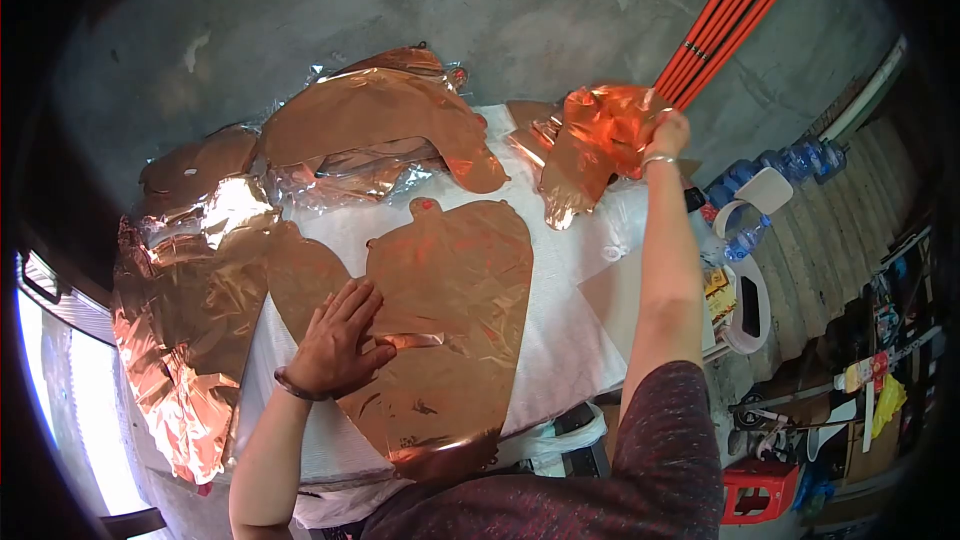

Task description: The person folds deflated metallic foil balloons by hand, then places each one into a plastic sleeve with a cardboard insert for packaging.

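A flat, copper-coloured foil balloon (460,280) lies on the white-covered table (560,310) in front of me. My left hand (340,345), fingers stretched out, rests on its left part, where another foil shape (305,265) meets it. Out at the far right, my right hand (668,135) is closed on the edge of a crumpled, shiny foil balloon (610,130), which bunches up and glints orange. The fingertips of that hand are partly hidden by the foil.
Large foil pieces (370,115) with clear film lie along the far edge, and more foil (190,330) hangs over the left edge. Orange pipes (735,20) run behind my right hand. Plastic bottles (745,238), a white container (748,315) and a red stool (760,490) are at the right.
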{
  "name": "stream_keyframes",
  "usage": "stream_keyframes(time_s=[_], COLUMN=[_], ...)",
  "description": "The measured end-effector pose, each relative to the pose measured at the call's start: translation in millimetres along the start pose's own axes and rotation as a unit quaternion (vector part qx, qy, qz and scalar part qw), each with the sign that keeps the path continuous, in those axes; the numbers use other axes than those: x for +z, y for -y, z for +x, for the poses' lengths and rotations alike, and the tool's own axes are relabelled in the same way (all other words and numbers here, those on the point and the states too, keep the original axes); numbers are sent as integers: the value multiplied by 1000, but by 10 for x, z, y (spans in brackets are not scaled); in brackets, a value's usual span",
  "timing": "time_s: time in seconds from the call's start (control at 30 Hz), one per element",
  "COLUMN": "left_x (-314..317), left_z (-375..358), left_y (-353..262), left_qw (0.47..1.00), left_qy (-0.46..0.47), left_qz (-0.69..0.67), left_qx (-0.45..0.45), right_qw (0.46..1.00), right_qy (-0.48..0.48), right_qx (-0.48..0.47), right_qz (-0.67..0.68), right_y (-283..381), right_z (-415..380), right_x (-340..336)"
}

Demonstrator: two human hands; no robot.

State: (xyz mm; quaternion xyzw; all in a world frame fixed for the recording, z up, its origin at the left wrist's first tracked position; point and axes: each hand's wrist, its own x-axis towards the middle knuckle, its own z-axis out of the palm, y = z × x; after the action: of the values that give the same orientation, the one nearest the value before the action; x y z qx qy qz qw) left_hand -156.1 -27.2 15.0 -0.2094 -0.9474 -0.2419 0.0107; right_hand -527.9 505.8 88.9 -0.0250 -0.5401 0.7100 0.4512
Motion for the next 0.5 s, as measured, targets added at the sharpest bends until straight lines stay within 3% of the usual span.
stream_keyframes(time_s=[0.07,0.13,0.27,0.33,0.37,0.4,0.5], left_x=[3,10,-25,0,7,17,26], left_z=[8,6,-1,-4,5,13,-7], left_y=[0,15,-25,-2,13,23,15], left_qw=[1000,1000,1000,1000,1000,1000,1000], left_qy=[-2,1,6,-2,-4,-7,-11], left_qz=[-5,-4,-4,1,1,-4,-5], left_qx=[3,3,-2,3,-3,2,-1], right_qw=[999,995,984,943,916,912,825], right_qy=[-17,65,162,293,373,381,495], right_qx=[25,73,65,85,102,107,159], right_qz=[-12,-27,41,-130,-109,-106,-221], right_y=[413,738,1279,1354,1373,1447,1781], right_z=[99,135,-105,-235,-344,-601,-1684], right_x=[51,142,234,280,290,360,511])
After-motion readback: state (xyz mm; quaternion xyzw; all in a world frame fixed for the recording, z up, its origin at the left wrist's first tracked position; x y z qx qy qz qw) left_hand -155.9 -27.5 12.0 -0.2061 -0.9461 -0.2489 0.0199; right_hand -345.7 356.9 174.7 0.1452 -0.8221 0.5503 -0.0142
